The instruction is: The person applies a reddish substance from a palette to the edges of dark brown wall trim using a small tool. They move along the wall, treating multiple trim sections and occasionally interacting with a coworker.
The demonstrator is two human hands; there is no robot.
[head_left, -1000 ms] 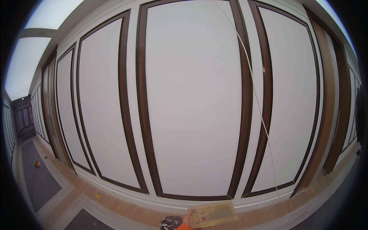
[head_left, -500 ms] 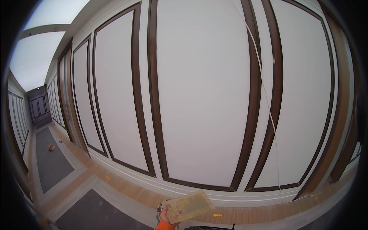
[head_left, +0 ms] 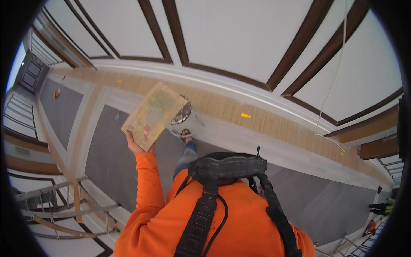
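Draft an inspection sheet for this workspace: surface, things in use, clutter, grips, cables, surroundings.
Surface: floor, dark grey areas with pale borders, wood-toned along the wall.
Things in use: stained board; spattered bucket partly hidden behind it, contents unclear.
Clutter: orange-brown scrap on the floor, far left; yellow arrow marker near the wall.
Grips: left grip holds the board's near end; right grip not in view.
Cables: pale cable hangs before the wall, lower part on the floor.
Surroundings: ladder-like frame, lower left.

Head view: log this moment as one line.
left hand: holds stained board | right hand: not in view | partly behind board: dark round container | floor: yellow arrow marker
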